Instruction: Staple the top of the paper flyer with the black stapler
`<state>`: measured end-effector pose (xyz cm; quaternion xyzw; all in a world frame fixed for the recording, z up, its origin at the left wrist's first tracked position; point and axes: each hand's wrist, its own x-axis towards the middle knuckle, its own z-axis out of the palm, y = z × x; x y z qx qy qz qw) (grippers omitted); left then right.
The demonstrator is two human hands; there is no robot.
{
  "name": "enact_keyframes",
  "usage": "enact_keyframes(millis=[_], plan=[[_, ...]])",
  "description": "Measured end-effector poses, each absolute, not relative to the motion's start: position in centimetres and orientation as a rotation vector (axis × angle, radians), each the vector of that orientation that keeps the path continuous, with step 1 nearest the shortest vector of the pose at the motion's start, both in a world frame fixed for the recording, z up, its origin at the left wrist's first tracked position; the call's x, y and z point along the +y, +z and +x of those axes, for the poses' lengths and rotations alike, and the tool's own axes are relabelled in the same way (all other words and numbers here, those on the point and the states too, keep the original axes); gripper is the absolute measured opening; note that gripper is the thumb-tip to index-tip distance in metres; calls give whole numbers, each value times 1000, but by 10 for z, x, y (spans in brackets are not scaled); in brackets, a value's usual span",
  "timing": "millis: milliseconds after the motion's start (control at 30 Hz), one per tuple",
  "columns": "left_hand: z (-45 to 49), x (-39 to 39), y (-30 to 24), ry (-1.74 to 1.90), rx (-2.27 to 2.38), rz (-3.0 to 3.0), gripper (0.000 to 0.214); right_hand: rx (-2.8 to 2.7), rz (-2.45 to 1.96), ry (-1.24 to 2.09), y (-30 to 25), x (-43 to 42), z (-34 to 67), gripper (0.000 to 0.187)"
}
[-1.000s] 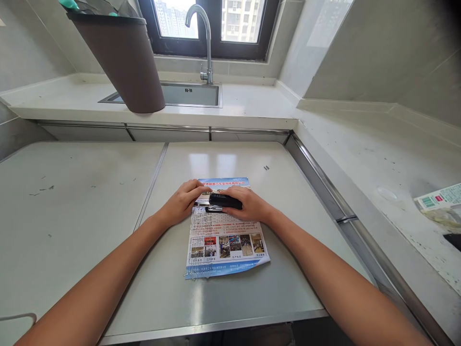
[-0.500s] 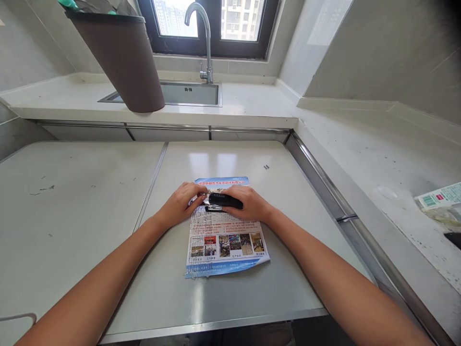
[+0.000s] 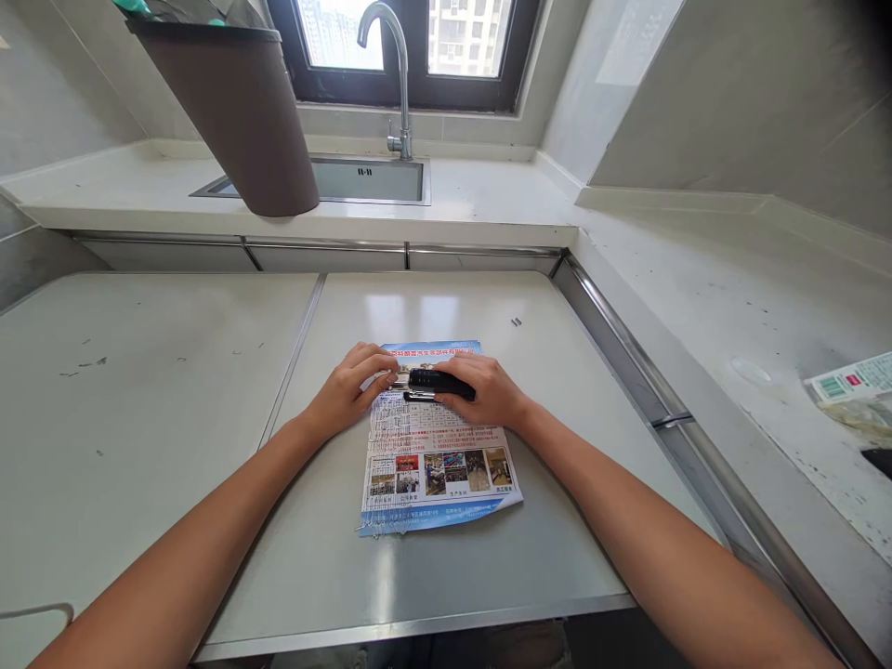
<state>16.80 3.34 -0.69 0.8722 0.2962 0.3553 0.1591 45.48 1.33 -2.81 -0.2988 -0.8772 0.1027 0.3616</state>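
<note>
A stack of printed flyers with blue borders and small photos lies on the pale worktop in front of me. A black stapler rests across the upper part of the stack. My right hand is wrapped round the stapler from the right. Fingers of my left hand are curled at the stapler's metal front end, on the flyers' upper left edge.
A brown bin stands on the raised counter at the back left, beside a steel sink with a curved tap. A few loose staples lie beyond the flyers. A printed packet lies at the right.
The stapler and my right hand have shifted slightly to the right on the flyers. My left hand's fingers have stayed at the stapler's front end.
</note>
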Motion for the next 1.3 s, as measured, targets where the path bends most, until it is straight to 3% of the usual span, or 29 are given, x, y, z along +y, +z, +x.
enact_keyframes(millis=[667, 933, 1300], plan=[[170, 33, -6, 933, 690, 2540, 10, -2217, -733, 149, -29, 14, 453, 31], [169, 33, -6, 942, 699, 2549, 21, -2229, -746, 152, -28, 14, 454, 30], [168, 36, -10, 944, 823, 2478, 11, -2227, -760, 155, -31, 15, 455, 32]])
